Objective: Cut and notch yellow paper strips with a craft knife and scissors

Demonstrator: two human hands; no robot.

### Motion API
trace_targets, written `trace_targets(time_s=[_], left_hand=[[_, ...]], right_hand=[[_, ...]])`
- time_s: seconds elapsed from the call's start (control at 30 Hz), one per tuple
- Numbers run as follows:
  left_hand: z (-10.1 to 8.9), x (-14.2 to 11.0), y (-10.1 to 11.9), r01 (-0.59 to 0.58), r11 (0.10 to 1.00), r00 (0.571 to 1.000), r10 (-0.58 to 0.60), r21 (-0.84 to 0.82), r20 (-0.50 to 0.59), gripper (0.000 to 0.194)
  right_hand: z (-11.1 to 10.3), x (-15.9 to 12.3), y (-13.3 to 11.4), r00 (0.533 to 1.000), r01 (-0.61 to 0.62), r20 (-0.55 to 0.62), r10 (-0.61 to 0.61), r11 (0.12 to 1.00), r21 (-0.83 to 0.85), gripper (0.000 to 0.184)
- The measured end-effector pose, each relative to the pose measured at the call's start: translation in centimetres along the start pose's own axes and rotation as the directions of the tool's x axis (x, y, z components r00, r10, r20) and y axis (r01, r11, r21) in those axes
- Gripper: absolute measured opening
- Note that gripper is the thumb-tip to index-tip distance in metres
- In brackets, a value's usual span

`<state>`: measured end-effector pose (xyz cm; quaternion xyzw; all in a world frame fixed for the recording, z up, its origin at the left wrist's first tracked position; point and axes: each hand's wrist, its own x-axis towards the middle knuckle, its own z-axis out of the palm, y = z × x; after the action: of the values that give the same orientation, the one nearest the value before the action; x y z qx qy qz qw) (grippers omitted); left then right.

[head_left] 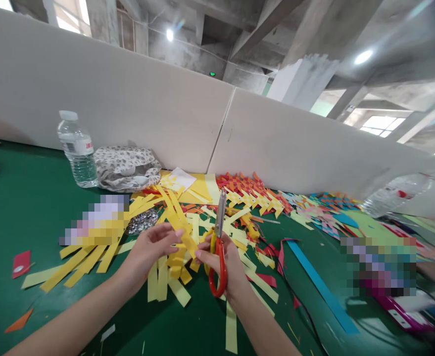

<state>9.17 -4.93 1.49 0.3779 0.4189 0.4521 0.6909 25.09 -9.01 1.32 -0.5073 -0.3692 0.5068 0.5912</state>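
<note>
My right hand (232, 264) is closed around a pair of scissors (220, 212) with red and yellow handles, blades pointing up and away. Its thumb and a finger also pinch the end of a yellow paper strip (189, 242). The fingertips of my left hand (158, 244) close on the same strip from the other side; part of that grip is hidden. Beneath and around both hands lies a loose heap of pale and deep yellow paper strips (161, 279). Longer yellow strips (81, 262) fan out to the left.
On the green table (24, 207) stand a water bottle (78, 153) and a patterned cloth bag (128, 168). Woven red and yellow paper pieces (247, 190) lie along the white partition (158, 104). A blue strip (321, 287), a black cable (306, 311) and another bottle (397, 195) are right.
</note>
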Motion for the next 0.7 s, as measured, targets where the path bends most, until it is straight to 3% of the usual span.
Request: trace_targets(time_s=[0.07,0.13,0.33,0.53,0.63,0.7], left_hand=[[0.2,-0.2,-0.3,0.009,0.995,0.99,-0.022,0.095,0.138,0.026],[0.4,-0.4,-0.5,-0.004,0.989,0.982,-0.024,0.147,0.187,0.024],[0.5,-0.4,-0.4,-0.016,0.981,0.986,-0.017,0.192,0.165,0.024],[0.2,-0.1,-0.7,-0.079,0.977,0.984,0.045,0.197,0.171,0.023],[-0.2,0.1,-0.4,-0.136,0.975,0.985,0.113,0.178,0.134,0.023],[-0.5,0.3,-0.1,-0.184,0.971,0.981,0.172,0.154,0.087,0.022]], right_hand=[[-0.1,0.1,0.2,1.0,0.022,-0.01,-0.022,1.0,-0.012,0.044],[-0.2,0.2,0.5,0.999,0.034,-0.011,-0.035,0.999,-0.022,0.044],[0.1,0.0,0.2,0.998,0.036,0.058,-0.033,0.998,-0.049,0.043],[0.1,-0.3,0.2,0.996,0.048,0.076,-0.034,0.982,-0.184,0.045],[-0.2,-0.6,-0.1,0.988,0.154,0.068,-0.139,0.889,-0.43,0.035],[-0.4,-0.8,-0.4,0.981,0.18,0.065,-0.184,0.725,-0.664,0.033]])
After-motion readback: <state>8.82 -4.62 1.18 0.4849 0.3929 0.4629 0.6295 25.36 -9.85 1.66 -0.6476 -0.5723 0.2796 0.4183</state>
